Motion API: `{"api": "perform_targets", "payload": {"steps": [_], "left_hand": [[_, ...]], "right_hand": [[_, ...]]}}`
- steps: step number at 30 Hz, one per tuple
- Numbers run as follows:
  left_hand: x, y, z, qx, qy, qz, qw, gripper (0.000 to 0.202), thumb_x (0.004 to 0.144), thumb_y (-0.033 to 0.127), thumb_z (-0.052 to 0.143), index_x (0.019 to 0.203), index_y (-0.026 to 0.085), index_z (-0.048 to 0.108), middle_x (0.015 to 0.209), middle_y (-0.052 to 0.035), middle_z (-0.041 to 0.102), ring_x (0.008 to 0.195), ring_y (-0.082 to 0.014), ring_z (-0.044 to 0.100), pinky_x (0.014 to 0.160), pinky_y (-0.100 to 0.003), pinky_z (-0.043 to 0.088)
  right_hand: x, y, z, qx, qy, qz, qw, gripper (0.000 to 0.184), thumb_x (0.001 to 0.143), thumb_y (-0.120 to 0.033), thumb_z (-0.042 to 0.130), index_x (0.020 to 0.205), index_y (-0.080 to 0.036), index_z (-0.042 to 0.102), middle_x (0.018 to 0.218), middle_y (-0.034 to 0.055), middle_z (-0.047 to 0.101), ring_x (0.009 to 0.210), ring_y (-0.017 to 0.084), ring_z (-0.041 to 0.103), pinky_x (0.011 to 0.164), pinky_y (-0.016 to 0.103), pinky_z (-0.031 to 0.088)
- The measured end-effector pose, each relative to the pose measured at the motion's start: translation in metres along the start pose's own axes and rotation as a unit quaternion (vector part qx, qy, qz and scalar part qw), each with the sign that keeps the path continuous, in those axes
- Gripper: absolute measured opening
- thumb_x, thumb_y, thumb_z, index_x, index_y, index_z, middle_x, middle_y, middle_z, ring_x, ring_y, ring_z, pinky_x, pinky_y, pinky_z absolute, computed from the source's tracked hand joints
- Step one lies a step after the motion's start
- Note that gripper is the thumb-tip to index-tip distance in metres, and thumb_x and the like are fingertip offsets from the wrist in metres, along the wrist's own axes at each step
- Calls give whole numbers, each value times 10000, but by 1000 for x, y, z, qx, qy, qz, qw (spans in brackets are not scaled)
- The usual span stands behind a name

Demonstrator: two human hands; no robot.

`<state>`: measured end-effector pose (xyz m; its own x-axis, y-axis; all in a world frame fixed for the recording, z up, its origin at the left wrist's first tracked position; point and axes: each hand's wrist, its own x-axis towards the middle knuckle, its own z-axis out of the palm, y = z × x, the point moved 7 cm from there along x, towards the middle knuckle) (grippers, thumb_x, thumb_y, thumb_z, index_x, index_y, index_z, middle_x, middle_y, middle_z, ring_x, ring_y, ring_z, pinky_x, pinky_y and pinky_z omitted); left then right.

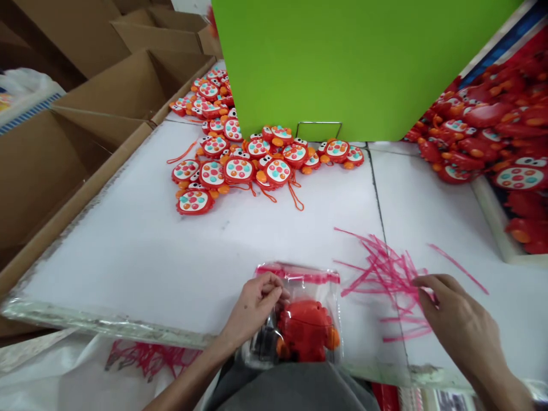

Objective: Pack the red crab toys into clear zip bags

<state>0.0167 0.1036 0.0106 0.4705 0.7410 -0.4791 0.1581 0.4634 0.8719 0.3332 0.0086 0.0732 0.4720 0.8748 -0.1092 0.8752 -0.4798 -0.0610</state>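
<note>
My left hand [254,305] pinches the left side of a clear plastic bag [299,285] with a red strip along its top edge. Inside the bag lies a red crab-shaped toy [306,331], back side up, at the near edge of the white table [128,245]. My right hand [454,319] rests with fingers spread on a loose pile of thin pink strips [385,268] to the right of the bag. It holds nothing that I can make out.
A heap of red crab toys [240,154] with coloured buttons lies at the far middle of the table, below a green panel [342,63]. More red toys [492,131] fill a tray at right. Open cardboard boxes [85,114] stand at left.
</note>
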Motion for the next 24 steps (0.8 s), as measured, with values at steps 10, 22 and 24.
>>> {"api": "perform_targets", "payload": {"steps": [10, 22, 24], "left_hand": [[-3, 4, 3, -4, -9, 18, 1000, 107, 817, 256, 487, 793, 160, 529, 802, -52, 655, 725, -162, 631, 671, -288, 480], [-2, -3, -6, 92, 0, 14, 996, 189, 780, 168, 381, 655, 172, 523, 741, -11, 611, 762, -168, 568, 679, -258, 420], [-3, -1, -3, 110, 6, 21, 994, 183, 777, 182, 376, 633, 173, 489, 687, 6, 577, 703, -154, 541, 639, -245, 398]], "right_hand": [[4, -126, 56, 422, -306, -120, 845, 192, 727, -334, 604, 808, -164, 643, 628, -5, 611, 602, 155, 556, 538, 252, 412], [-8, -113, 71, 435, -256, -152, 850, 191, 764, -160, 432, 680, -181, 603, 660, 4, 587, 647, 148, 542, 610, 250, 409], [-12, -118, 67, 389, -221, -180, 876, 230, 764, -124, 393, 665, -181, 592, 671, 14, 585, 647, 151, 549, 622, 262, 415]]}}
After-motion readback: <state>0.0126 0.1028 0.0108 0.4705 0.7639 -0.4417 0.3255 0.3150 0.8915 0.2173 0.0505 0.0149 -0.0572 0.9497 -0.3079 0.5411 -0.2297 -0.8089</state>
